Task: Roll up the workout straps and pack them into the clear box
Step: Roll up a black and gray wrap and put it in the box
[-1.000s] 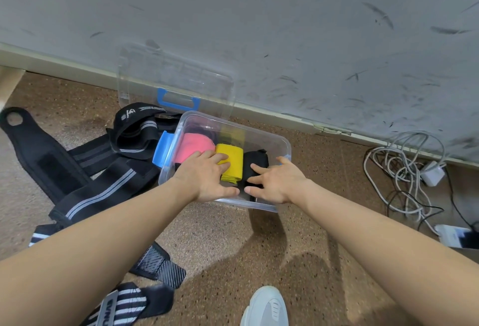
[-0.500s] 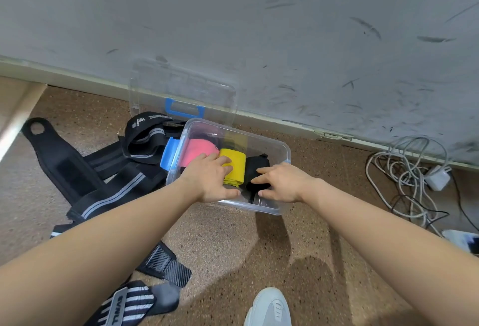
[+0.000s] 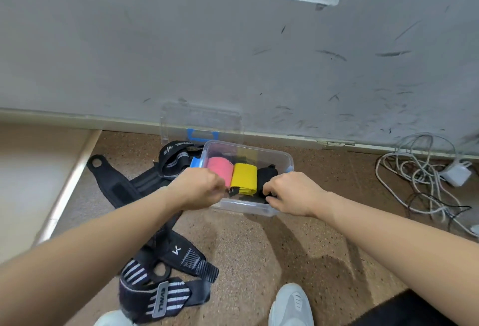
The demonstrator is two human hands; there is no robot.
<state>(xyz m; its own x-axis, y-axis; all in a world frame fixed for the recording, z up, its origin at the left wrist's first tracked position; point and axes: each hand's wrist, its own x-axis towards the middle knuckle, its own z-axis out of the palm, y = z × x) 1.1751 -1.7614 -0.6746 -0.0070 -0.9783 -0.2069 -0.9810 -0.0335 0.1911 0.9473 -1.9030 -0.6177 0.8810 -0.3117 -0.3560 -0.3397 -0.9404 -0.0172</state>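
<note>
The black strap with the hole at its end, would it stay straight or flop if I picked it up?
Probably it would flop: the black strap lies limp and flat on the floor, crossing other straps. It looks like thin cloth, so likely light. Lying flat, it should not roll.

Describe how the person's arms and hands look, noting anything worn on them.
Both arms are bare. The left forearm and right forearm show no sleeves, watch or bands as far as the frame edge. The left hand and right hand wear no gloves, and no rings show.
</note>
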